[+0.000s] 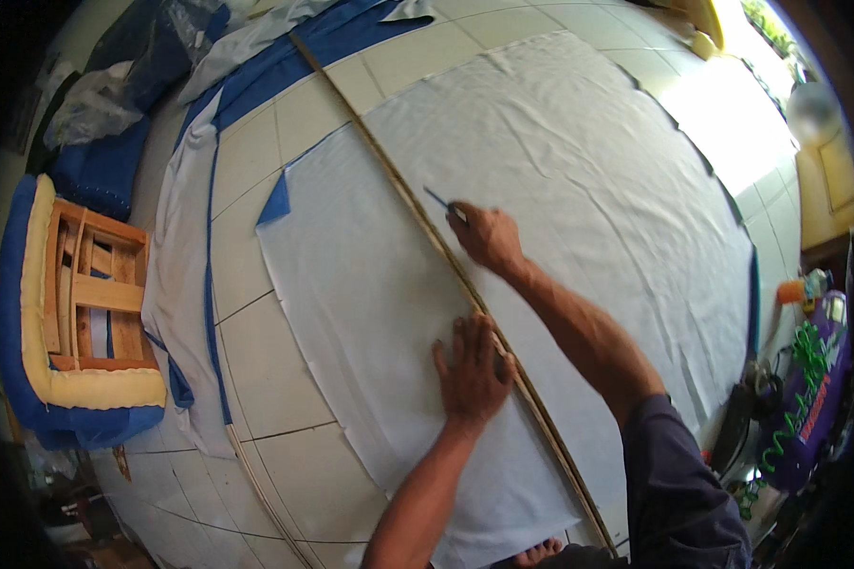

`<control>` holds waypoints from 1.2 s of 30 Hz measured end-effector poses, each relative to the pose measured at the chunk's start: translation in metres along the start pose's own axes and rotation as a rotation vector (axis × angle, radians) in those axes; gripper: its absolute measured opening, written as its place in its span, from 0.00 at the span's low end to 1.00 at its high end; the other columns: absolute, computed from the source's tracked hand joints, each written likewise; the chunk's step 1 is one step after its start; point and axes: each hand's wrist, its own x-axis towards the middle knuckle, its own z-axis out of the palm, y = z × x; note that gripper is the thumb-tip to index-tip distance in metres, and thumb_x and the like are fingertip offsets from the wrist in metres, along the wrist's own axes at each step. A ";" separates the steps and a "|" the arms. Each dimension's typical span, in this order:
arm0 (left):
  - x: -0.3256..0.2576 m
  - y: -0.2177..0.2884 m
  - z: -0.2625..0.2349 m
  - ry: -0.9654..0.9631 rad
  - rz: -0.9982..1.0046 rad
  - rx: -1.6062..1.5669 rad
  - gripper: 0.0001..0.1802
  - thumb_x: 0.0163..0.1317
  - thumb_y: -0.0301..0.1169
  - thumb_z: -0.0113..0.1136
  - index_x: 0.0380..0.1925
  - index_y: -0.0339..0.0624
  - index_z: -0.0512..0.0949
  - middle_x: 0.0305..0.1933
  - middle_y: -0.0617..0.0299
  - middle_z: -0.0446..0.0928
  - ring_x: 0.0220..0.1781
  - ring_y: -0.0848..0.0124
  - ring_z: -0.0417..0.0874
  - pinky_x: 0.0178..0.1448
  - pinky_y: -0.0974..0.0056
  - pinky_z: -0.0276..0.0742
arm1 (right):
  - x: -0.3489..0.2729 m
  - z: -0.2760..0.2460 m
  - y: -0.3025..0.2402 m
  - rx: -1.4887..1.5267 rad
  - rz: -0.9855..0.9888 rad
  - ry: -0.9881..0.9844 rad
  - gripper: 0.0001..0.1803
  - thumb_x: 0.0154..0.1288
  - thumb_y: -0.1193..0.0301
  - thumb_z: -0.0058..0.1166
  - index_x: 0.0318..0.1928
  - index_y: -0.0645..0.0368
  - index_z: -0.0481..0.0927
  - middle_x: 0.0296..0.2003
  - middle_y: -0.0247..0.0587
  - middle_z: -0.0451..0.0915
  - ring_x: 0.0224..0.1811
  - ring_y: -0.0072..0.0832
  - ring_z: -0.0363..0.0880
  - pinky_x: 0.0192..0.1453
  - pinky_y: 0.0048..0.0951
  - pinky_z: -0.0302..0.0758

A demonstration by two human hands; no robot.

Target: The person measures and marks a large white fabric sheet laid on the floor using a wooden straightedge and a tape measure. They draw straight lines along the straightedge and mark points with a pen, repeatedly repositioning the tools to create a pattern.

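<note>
A large pale fabric sheet lies spread on the floor, with one corner folded over to show a blue side. Across it runs a long thin wooden strip, slanting from the far left toward my near right. My left hand lies flat with fingers spread, its fingertips and thumb against the strip. Beyond it, my right hand grips a slim blue pen just right of the strip. The pen points up and left. Whether its writing end touches the fabric cannot be made out.
On the left, an upturned blue padded seat shows its wooden frame. More blue and white fabric lies beside it. A purple tank with a green coiled hose and an orange-filled bottle stand at the right. Pale floor tiles surround the sheet.
</note>
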 end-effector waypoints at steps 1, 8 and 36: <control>0.000 -0.001 0.000 -0.027 0.001 -0.014 0.38 0.75 0.54 0.45 0.79 0.48 0.61 0.83 0.57 0.60 0.84 0.54 0.58 0.80 0.28 0.49 | 0.037 0.018 -0.004 -0.022 -0.009 0.020 0.15 0.73 0.57 0.58 0.50 0.49 0.88 0.27 0.51 0.85 0.30 0.53 0.86 0.37 0.49 0.83; 0.001 -0.005 0.004 -0.082 -0.037 -0.127 0.38 0.74 0.54 0.48 0.80 0.55 0.60 0.84 0.64 0.58 0.86 0.59 0.55 0.81 0.29 0.45 | 0.233 0.091 -0.052 -0.148 0.127 -0.108 0.17 0.71 0.53 0.53 0.47 0.45 0.90 0.45 0.53 0.88 0.49 0.54 0.87 0.53 0.52 0.83; -0.006 -0.016 -0.073 -0.037 0.169 -0.106 0.34 0.77 0.45 0.49 0.77 0.43 0.61 0.83 0.54 0.58 0.80 0.50 0.63 0.77 0.35 0.60 | -0.551 -0.277 -0.046 -0.182 0.554 -0.302 0.27 0.67 0.74 0.57 0.67 0.52 0.76 0.34 0.52 0.83 0.38 0.55 0.84 0.45 0.45 0.79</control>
